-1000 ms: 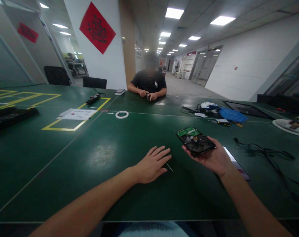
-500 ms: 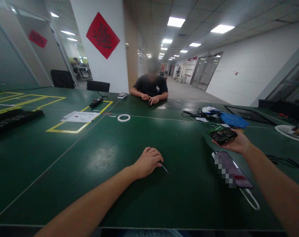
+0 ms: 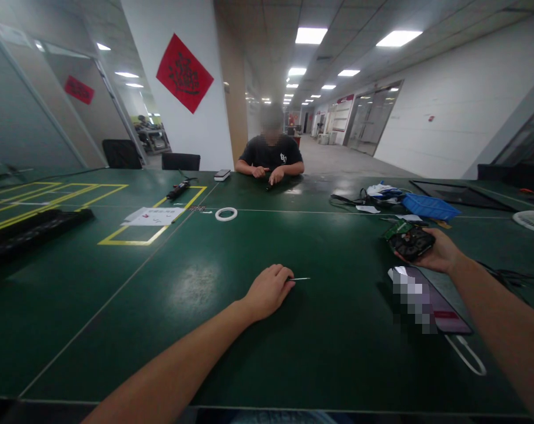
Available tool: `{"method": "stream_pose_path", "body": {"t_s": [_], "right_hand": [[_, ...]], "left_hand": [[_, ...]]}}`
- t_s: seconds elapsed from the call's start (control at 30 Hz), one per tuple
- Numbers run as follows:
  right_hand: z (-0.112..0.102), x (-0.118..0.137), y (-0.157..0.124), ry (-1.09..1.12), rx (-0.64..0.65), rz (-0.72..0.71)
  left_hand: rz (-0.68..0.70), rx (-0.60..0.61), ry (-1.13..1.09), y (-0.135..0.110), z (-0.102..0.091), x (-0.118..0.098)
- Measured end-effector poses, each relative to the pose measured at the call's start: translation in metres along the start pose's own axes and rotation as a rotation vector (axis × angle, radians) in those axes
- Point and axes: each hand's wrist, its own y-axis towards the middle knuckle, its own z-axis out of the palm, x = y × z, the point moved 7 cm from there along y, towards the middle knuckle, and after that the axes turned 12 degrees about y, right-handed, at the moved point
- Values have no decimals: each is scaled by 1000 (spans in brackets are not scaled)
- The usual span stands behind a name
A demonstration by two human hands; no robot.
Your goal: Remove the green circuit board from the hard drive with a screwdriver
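Note:
My left hand [image 3: 268, 290] rests on the green table [image 3: 205, 306] with its fingers curled round a thin metal tool [image 3: 301, 279], whose tip sticks out to the right. My right hand [image 3: 438, 252] is stretched out to the right and grips a black hard drive [image 3: 410, 241] with a green circuit board at its far end, held just above the table. A phone [image 3: 430, 300] lies flat on the table right below that hand, with a white cable [image 3: 468, 356] leading from it.
A person in a dark shirt [image 3: 272, 156] sits at the far side with both hands on the table. A white tape ring [image 3: 226, 214], a paper sheet [image 3: 154, 216], a blue tray [image 3: 430, 206] with cables, and a black tray [image 3: 28, 229] lie around.
My right hand carried the hard drive from the middle out to the right. My left hand closed from flat into a curl on the thin tool, which now points right.

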Motion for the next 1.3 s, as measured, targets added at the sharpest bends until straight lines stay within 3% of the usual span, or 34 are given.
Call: {"method": "stream_pose_path", "body": {"t_s": [0.3,0.53,1.3], "right_hand": [[-9,9,22,-291,15,-62],[-14,6,19,-121,-78,24],[-7,3,14,-308,-110,-29]], "left_hand": [[20,8,123,-1,0,-5],[4,5,94,-3,0,-5],[-34,42,76,-2,1,-1]]}}
